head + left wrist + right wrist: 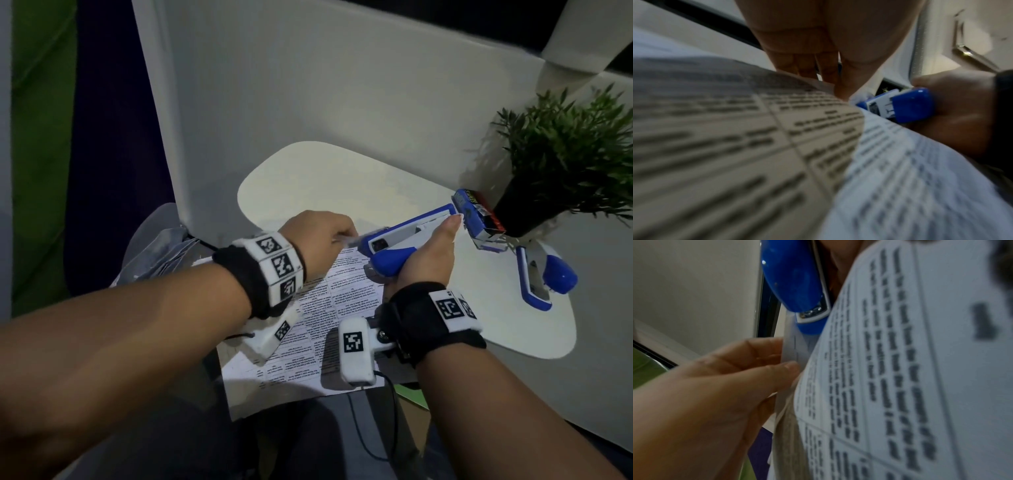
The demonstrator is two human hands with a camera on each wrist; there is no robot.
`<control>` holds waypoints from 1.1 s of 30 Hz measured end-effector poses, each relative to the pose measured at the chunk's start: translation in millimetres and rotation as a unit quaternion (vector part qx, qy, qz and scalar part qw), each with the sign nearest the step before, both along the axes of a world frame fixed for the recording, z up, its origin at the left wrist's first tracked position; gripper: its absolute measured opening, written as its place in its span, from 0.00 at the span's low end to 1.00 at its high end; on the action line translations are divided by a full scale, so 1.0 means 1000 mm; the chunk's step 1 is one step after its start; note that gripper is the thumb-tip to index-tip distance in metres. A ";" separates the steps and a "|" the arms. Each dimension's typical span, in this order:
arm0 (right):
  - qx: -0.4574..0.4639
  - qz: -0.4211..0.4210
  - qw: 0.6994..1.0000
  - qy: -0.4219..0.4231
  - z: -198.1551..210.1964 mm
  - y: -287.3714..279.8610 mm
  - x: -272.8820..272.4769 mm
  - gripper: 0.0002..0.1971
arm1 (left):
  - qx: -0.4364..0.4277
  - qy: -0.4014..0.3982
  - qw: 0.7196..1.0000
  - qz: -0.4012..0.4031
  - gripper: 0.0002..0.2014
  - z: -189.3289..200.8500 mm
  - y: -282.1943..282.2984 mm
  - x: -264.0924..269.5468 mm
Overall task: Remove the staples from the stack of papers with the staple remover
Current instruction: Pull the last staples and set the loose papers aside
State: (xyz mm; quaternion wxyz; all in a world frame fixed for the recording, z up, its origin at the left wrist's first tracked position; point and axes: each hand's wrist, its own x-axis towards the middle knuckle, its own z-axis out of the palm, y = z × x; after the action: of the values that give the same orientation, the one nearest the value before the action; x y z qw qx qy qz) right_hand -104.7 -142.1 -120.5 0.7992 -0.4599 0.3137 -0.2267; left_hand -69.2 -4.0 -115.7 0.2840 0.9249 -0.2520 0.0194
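The printed paper stack [325, 325] lies at the near edge of the white table [342, 178]. My left hand [337, 240] pinches the stack's far corner between thumb and fingers and lifts it; the top sheet [735, 146] curls up. My right hand [428, 253] grips a blue and white, stapler-shaped staple remover [404, 240], thumb along its top. The tool's near end [809, 316] sits right at the lifted corner [795, 350], next to my left fingers [760, 356]. No staple can be made out in the blur.
A second blue and white stapler [544, 277] lies on the table's right side. A small staple box [479, 216] leans by a potted plant [565, 154]. A white partition wall [308, 102] stands behind the table.
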 end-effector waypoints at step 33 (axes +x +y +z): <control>0.036 0.017 0.999 -0.021 0.007 -0.006 -0.013 0.23 | -0.023 -0.296 0.949 -0.103 0.18 -0.059 0.022 -0.026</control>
State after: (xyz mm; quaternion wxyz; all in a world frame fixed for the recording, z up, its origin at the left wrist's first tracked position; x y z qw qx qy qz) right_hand -118.0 -148.2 -113.4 0.8254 -0.4309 0.2971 -0.2114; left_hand -95.1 17.7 -174.8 0.2184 0.8398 -0.4183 0.2683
